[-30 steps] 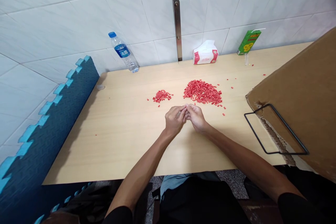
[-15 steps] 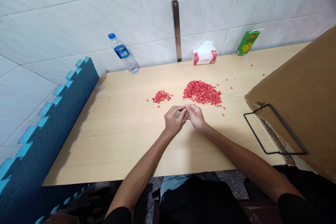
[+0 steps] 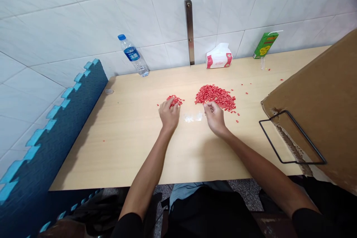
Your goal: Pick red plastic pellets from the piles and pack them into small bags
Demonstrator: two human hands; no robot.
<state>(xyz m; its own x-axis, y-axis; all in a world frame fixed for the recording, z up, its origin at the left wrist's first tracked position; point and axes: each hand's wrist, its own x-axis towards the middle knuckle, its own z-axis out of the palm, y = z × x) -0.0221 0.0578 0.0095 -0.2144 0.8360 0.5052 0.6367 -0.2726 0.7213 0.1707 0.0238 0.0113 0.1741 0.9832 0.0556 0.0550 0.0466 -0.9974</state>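
My left hand (image 3: 169, 114) is over the small heap of short red pieces (image 3: 175, 99), its fingers apart and partly covering the heap. At the near left edge of the larger heap of the same red pieces (image 3: 216, 96) is my right hand (image 3: 214, 115). Its thumb and forefinger are pinched together; whatever may be between them is too small to make out. Small clear, shiny bits (image 3: 189, 118) lie on the table between the two hands.
Along the tiled wall stand a water bottle (image 3: 133, 55), a tissue pack (image 3: 219, 57) and a green drink carton (image 3: 265, 45). A cardboard box (image 3: 315, 93) with a black wire handle (image 3: 292, 137) borders the right side. A blue foam mat (image 3: 69, 119) edges the left.
My hands, together before, have come apart. The left went left and up to the small heap; the right moved slightly right, to the large heap. Clear bits now show between them.
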